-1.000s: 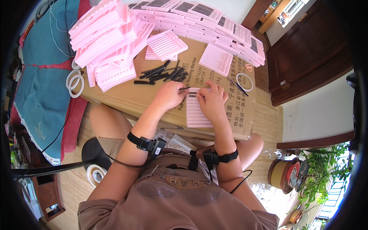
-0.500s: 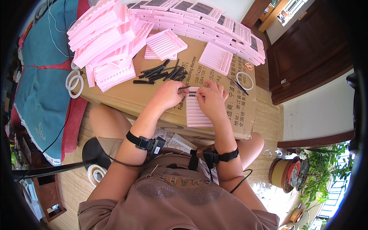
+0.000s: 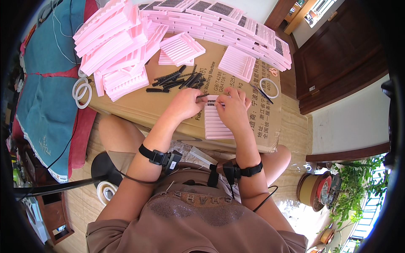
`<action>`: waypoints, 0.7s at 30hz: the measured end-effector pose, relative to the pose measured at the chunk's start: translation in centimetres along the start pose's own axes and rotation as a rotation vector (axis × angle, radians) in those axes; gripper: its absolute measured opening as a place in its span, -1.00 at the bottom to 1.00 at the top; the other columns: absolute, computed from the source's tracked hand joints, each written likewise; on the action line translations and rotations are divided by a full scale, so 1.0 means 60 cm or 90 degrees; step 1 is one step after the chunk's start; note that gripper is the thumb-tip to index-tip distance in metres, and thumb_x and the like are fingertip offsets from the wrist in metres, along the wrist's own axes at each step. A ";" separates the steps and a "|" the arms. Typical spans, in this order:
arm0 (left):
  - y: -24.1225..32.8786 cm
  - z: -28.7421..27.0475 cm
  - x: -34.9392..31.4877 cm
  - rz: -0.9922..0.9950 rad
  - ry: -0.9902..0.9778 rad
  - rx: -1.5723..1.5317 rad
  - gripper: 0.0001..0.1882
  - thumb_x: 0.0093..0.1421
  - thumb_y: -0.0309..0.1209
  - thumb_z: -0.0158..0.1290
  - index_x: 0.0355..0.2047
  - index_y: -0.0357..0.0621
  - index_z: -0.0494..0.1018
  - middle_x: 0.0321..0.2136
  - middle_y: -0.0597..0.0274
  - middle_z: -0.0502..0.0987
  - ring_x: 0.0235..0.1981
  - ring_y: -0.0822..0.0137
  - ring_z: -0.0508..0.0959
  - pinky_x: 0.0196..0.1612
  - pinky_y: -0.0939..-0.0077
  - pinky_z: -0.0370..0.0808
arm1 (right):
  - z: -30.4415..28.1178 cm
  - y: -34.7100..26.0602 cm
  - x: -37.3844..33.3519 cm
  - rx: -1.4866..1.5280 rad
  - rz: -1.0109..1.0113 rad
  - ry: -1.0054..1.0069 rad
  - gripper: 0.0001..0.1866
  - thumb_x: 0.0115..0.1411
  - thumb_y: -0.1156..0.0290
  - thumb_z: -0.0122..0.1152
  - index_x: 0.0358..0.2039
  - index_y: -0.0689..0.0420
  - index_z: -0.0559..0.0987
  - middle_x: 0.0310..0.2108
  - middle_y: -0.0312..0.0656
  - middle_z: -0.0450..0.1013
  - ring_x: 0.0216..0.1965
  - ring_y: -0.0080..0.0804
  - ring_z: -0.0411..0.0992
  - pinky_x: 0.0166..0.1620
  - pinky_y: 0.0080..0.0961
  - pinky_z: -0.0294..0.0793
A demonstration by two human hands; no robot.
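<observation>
A narrow pink ridged tray lies in front of me on a cardboard box, with short black bristly rows in its far grooves. My left hand is closed in a pinch on a black bristly strip, held beside the tray's far left corner. Over the far right part of the tray, my right hand has thumb and finger pinched down at the rows. Whatever it may hold is hidden by the fingers. A loose pile of black strips lies on the box beyond my left hand.
The cardboard box serves as the worktop. Stacked pink trays lean at the left; filled trays line the back. A pink tray, black tweezers, a white ring and orange-handled scissors lie to the right.
Both hands stay nearly in place. The right fingers have shifted very slightly at the tray; the left still holds its strip.
</observation>
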State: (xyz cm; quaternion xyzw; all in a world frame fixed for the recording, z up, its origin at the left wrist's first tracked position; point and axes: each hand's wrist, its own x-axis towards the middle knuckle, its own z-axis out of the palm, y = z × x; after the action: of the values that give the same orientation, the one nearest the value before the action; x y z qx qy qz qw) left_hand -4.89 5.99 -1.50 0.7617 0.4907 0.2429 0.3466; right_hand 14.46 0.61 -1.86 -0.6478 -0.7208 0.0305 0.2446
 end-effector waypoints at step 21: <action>0.016 0.011 0.017 -0.002 0.034 0.089 -0.75 -0.02 -0.29 0.38 -0.44 -0.23 0.68 -0.46 -0.06 0.66 -0.37 -0.01 0.68 -0.26 0.17 0.58 | -0.032 0.046 -0.016 0.053 0.123 -0.017 -0.82 0.15 0.19 0.41 -0.33 -0.02 0.77 0.22 -0.18 0.43 0.33 -0.02 0.18 0.33 0.15 -0.08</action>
State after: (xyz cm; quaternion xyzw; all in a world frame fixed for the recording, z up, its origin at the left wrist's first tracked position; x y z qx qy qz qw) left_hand -3.49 6.48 -1.16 0.7766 0.5168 0.2273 0.2797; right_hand 17.77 -0.40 -1.49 -0.7032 -0.6562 0.0924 0.2576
